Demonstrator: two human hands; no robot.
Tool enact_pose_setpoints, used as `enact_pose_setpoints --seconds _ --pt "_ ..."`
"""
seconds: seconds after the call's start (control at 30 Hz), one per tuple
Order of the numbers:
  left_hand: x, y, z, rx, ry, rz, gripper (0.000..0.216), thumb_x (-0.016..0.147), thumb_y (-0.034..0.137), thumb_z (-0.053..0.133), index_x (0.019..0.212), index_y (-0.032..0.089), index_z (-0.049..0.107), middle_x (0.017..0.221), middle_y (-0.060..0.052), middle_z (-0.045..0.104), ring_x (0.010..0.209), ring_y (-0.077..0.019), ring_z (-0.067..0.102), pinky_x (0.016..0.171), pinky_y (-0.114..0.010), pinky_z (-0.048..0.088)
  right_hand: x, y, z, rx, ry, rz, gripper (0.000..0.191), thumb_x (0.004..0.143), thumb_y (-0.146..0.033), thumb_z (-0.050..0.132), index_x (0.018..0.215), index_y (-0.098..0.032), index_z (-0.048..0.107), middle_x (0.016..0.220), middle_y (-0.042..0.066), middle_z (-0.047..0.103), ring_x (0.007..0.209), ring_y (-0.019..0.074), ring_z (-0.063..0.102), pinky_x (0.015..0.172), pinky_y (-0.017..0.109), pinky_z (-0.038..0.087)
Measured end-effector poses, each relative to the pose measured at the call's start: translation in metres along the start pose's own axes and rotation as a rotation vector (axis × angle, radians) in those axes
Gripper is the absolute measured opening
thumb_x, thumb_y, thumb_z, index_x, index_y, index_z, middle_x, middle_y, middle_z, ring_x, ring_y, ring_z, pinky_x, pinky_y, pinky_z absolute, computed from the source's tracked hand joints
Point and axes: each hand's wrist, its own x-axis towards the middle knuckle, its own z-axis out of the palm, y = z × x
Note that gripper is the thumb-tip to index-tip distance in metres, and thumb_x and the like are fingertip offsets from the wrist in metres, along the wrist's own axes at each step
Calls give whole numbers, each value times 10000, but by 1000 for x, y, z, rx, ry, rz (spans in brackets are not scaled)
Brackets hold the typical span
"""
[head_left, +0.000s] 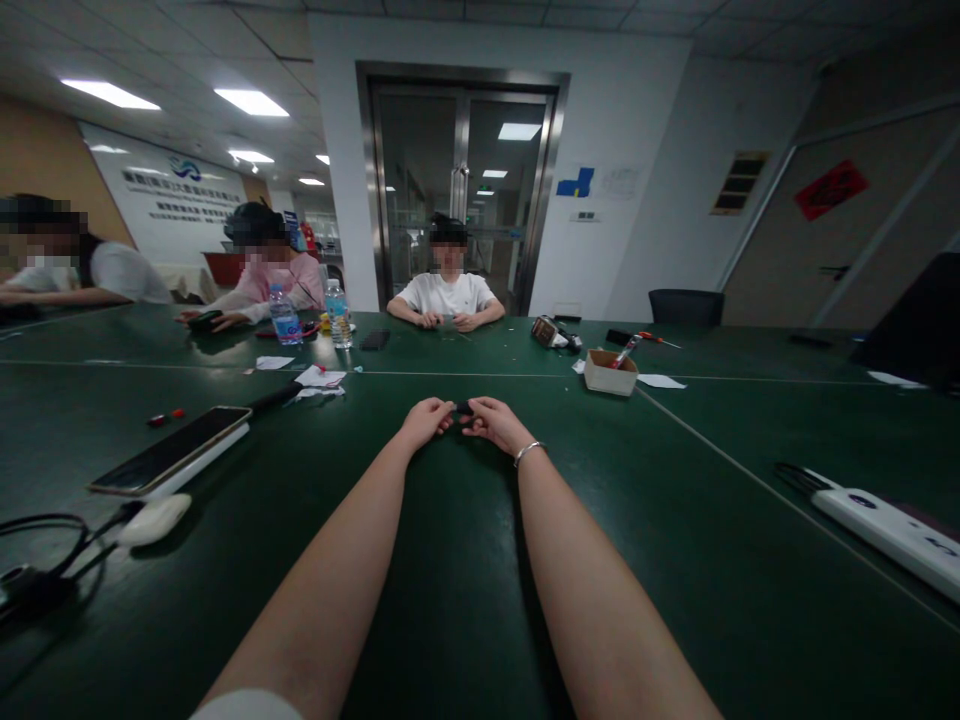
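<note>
Both my arms reach out over the dark green table. My left hand and my right hand meet at the table's middle, fingers curled, and pinch a small black object between them. I cannot make out what the object is. A thin bracelet circles my right wrist.
A phone on a white case, a white mouse-like thing and black cables lie at the left. A small cardboard box with a red tool sits ahead right, a white power strip at the right. Three people sit across, near water bottles.
</note>
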Motion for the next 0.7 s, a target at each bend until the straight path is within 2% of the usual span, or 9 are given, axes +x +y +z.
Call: enact_pose_setpoints --seconds 0.13,0.3,0.5,0.7 --pt "-5 6 1 -35 19 40 253 671 289 674 838 154 541 704 -4 582 599 -88 534 509 -193 410 0 0 0 -5 1 -6 86 848 -206 574 836 -131 534 571 6 617 392 41 491 580 283 587" --pt "-8 8 3 -33 3 53 256 721 373 617 822 148 548 717 -23 587 641 -104 548 515 -195 416 1 1 -1 -24 -19 5 90 833 -207 596 840 -130 549 561 -7 605 411 47 513 595 290 591" --pt "-7 6 2 -58 7 75 269 707 353 634 877 155 570 848 -51 614 741 -131 582 532 -202 441 3 3 -3 -21 -31 -2 67 846 -189 575 857 -127 552 565 3 613 412 48 513 609 299 589" --pt "-6 6 2 -53 18 42 298 718 374 620 909 149 582 863 -66 636 718 -128 594 535 -199 432 1 1 -2 -16 -30 1 77 837 -196 587 851 -130 550 560 -5 606 418 54 523 601 296 590"
